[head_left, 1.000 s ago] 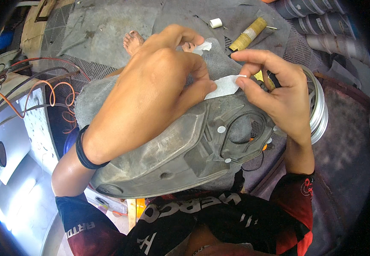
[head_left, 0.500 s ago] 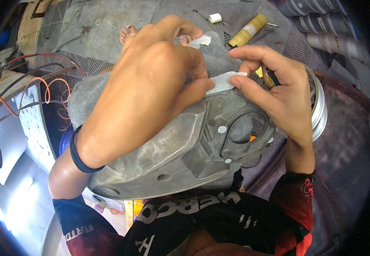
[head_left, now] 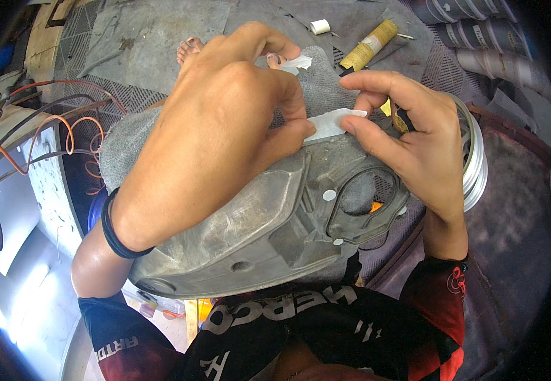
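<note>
A grey cast metal cover point(head_left: 224, 238) lies across my lap on a grey cloth point(head_left: 132, 136). At its far edge my two hands stretch a short strip of whitish masking tape point(head_left: 330, 123). My left hand point(head_left: 231, 108) pinches the strip's left end between thumb and a finger. Another pale scrap of tape point(head_left: 301, 62) hangs by its raised forefinger. My right hand point(head_left: 415, 127) has the strip's right end between thumb and fingertip, its forefinger extended above. Small white round dots point(head_left: 330, 195) sit around the cover's oval opening.
A yellow paper-wrapped tube point(head_left: 369, 44) and a small white cylinder point(head_left: 320, 26) lie on the floor mat beyond. Metal cans point(head_left: 478, 38) stand far right, with a white ring-shaped rim point(head_left: 475, 159) by my right wrist. Orange coiled hoses point(head_left: 66, 130) hang at left.
Hardly anything differs. Both hands and the tape strip have shifted very slightly left, and the cover has tilted a little.
</note>
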`<state>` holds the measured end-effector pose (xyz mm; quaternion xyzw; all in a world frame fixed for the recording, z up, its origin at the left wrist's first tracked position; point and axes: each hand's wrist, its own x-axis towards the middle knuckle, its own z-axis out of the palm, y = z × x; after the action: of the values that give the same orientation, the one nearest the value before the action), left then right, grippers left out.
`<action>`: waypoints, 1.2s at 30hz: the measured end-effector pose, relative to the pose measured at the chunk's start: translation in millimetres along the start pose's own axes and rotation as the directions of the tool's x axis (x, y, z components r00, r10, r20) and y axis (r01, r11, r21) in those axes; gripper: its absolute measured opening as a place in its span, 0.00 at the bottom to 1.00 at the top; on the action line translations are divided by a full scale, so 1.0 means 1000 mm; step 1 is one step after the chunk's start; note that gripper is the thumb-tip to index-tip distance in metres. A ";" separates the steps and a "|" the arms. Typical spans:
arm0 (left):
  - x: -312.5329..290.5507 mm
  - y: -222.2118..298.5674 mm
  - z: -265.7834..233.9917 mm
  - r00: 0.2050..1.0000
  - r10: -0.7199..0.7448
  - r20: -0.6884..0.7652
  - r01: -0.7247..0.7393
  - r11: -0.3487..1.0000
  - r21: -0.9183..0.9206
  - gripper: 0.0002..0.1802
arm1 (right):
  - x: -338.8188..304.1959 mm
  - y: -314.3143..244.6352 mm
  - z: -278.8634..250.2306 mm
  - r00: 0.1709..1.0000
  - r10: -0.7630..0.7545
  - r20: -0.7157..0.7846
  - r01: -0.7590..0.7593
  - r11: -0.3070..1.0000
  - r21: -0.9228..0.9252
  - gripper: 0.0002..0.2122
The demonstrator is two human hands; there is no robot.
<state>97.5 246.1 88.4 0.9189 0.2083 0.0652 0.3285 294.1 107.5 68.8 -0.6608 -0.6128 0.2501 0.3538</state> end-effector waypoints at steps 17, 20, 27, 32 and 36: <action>0.001 0.001 -0.001 1.000 0.014 0.013 -0.014 1.000 0.012 0.07 | -0.001 -0.003 -0.001 1.000 0.003 0.004 -0.003 0.999 -0.032 0.16; 0.001 0.002 -0.001 1.000 0.010 0.014 -0.010 1.000 0.029 0.07 | 0.000 -0.003 -0.001 1.000 0.000 0.001 0.000 0.999 -0.032 0.16; 0.000 0.002 -0.002 1.000 0.007 0.023 -0.008 0.999 0.035 0.09 | 0.000 -0.003 0.000 1.000 -0.009 -0.001 0.009 0.999 -0.052 0.16; 0.000 0.002 -0.004 1.000 0.017 0.025 -0.018 0.998 0.065 0.11 | 0.000 -0.003 0.000 1.000 -0.026 -0.004 0.026 0.997 -0.070 0.17; -0.002 0.001 -0.008 0.999 0.017 0.034 -0.021 0.994 0.108 0.13 | 0.001 -0.003 -0.001 0.999 -0.037 -0.009 0.036 0.996 -0.082 0.17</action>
<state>93.9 249.1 95.4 0.9383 0.1973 0.0414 0.2809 293.6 108.3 72.0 -0.6648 -0.6325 0.2149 0.3344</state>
